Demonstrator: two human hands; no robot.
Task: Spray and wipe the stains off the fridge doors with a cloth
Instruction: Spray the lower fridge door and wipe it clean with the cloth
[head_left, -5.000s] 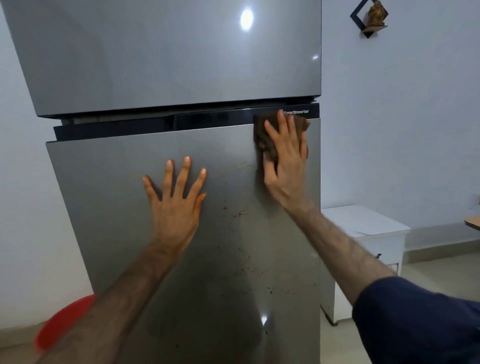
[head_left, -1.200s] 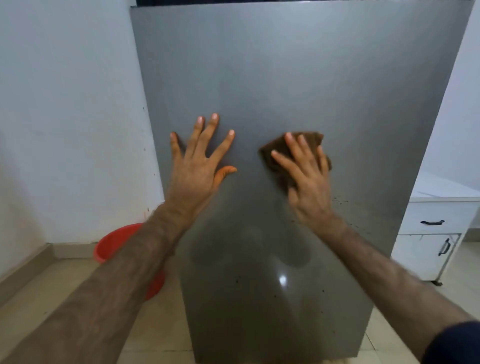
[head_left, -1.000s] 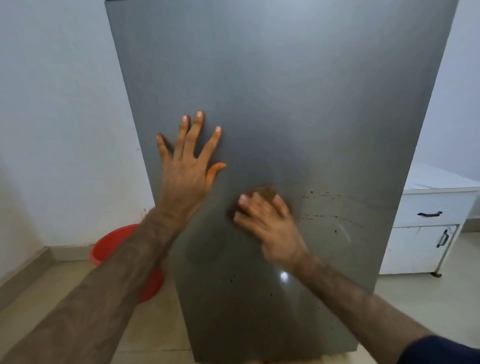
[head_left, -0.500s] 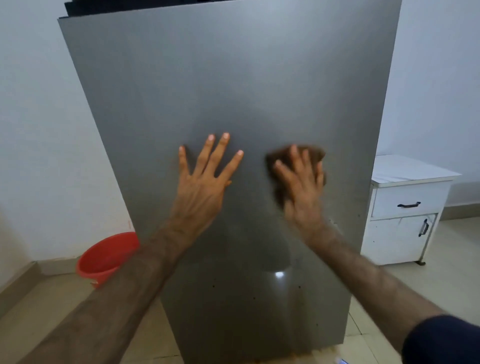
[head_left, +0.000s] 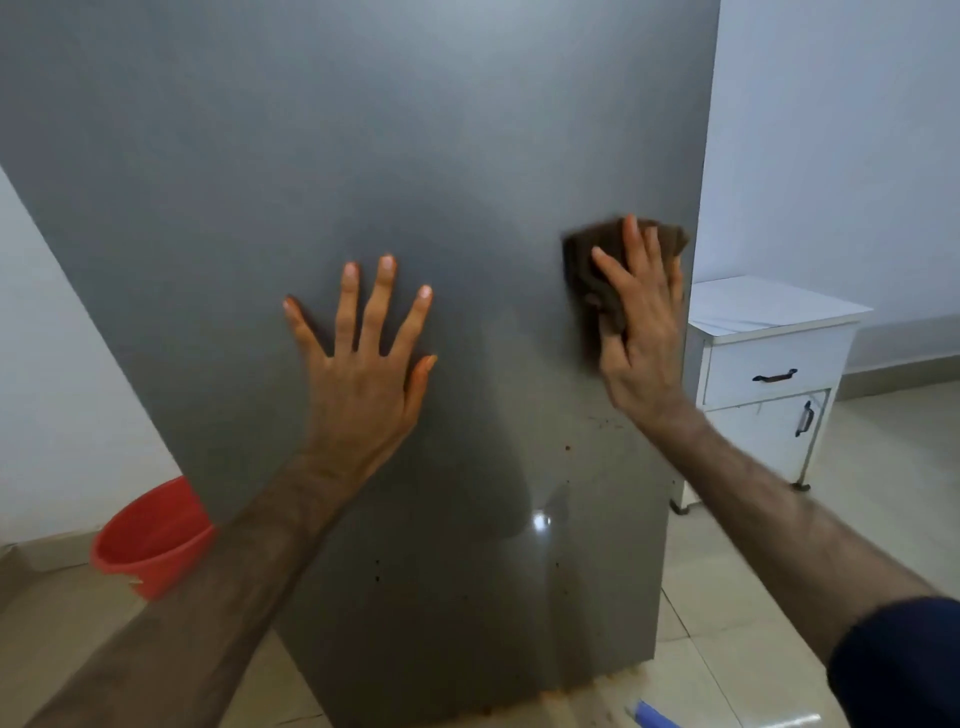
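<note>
The grey lower fridge door (head_left: 322, 156) fills most of the head view. My right hand (head_left: 641, 332) presses a brown cloth (head_left: 589, 275) flat against the door near its right edge. My left hand (head_left: 363, 374) lies flat on the door's middle, fingers spread, holding nothing. Small brown stain specks (head_left: 602, 423) show just below my right wrist, and a few dark dots (head_left: 376, 569) lower down. No spray bottle is in view.
A red plastic tub (head_left: 150, 535) sits on the floor left of the fridge by the wall. A white cabinet with a drawer (head_left: 774, 364) stands to the right. A blue object (head_left: 652, 717) lies on the tiled floor at the bottom edge.
My right hand has slid the cloth rightward to the door's right edge. My left hand stays flat on the door. The view has shifted closer.
</note>
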